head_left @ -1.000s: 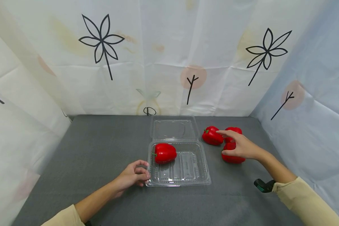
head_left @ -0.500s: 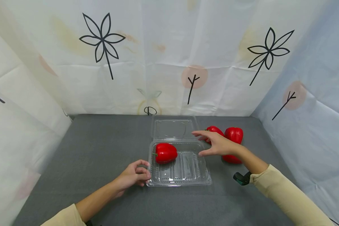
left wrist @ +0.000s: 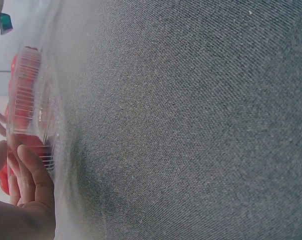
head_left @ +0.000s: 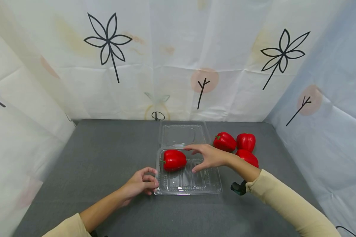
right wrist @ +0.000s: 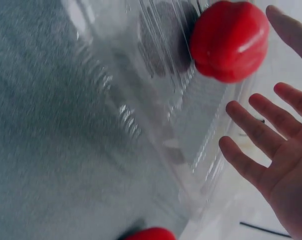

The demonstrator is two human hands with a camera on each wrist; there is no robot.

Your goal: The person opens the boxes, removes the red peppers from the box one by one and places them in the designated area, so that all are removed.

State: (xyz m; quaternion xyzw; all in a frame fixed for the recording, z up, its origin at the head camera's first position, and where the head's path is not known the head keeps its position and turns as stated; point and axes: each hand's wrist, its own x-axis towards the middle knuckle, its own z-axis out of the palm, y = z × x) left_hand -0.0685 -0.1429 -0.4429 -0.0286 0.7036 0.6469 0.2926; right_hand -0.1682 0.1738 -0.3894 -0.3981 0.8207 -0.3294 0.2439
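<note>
A clear plastic clamshell container (head_left: 206, 184) lies on the grey table, its lid folded back behind it. One red bell pepper (head_left: 174, 160) lies on its side in the left part of the container, stem to the left. My left hand (head_left: 140, 184) pinches the container's left rim between thumb and fingers. Over the container's right half hovers my right hand (head_left: 212, 156), fingers spread and holding nothing. In the right wrist view, the fingertips are apart from the red bell pepper (right wrist: 230, 42).
Three more red bell peppers, one at the back left (head_left: 224, 141), one at the back right (head_left: 246, 142) and one in front (head_left: 248, 158), partly behind my right forearm, sit right of the container. The open lid (head_left: 178, 134) reaches toward the printed curtain (head_left: 172, 59).
From above the peppers on the right, my right hand has moved left over the container, its fingers parted throughout. The left hand and the pepper in the container stay put.
</note>
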